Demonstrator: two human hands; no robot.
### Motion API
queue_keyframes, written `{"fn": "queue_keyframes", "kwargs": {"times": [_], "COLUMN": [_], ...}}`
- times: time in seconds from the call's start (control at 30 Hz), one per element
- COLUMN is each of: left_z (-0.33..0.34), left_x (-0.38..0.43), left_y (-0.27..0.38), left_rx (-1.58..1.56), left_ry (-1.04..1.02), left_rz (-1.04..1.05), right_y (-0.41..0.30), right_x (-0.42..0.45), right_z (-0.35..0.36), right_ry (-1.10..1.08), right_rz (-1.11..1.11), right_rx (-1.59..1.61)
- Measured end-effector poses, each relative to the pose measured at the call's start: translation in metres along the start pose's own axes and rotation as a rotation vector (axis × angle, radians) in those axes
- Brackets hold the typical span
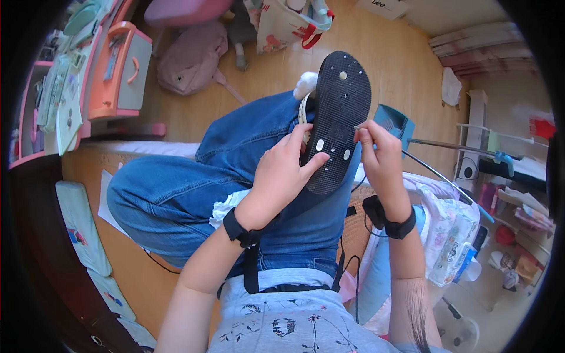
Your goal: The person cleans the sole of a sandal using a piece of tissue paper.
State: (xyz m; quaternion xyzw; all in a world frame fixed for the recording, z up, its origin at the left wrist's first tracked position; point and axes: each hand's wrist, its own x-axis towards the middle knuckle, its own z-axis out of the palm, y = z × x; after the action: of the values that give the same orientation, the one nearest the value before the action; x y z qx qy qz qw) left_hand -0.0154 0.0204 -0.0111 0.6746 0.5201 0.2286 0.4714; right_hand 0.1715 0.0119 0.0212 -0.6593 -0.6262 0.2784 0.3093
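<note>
A sandal with a black textured sole (340, 106) lies across my raised jeans leg, its underside facing up. Pale round and oval plugs and small bright specks dot the sole. My left hand (284, 165) grips its left edge, thumb on the sole and fingers around the strap side. A studded light strap (303, 110) and a white fluffy piece (305, 85) show beyond that edge. At the sole's right edge, my right hand (380, 150) pinches a small thin object (357, 128), its tip against or just over the sole. Most of that object is hidden by the fingers.
A blue dustpan (404, 121) with a metal handle stands right of my hands. Wet-wipe packs (450, 256) lie on the bedding at right. A pink backpack (192, 59) and a printed bag (284, 26) rest on the wooden floor. An orange-trimmed cabinet (126, 70) stands left.
</note>
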Motion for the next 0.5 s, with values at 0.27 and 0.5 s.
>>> {"fn": "queue_keyframes", "kwargs": {"times": [0.27, 0.5], "left_z": [-0.013, -0.009], "left_x": [0.003, 0.005], "left_y": [0.021, 0.024], "left_rx": [0.166, 0.221], "left_ry": [-0.087, -0.059], "left_rz": [-0.040, 0.031], "right_y": [0.010, 0.036], "right_x": [0.002, 0.000], "right_z": [0.009, 0.008], "right_ry": [0.244, 0.269], "right_rz": [0.084, 0.185], "right_rx": [0.258, 0.501]}}
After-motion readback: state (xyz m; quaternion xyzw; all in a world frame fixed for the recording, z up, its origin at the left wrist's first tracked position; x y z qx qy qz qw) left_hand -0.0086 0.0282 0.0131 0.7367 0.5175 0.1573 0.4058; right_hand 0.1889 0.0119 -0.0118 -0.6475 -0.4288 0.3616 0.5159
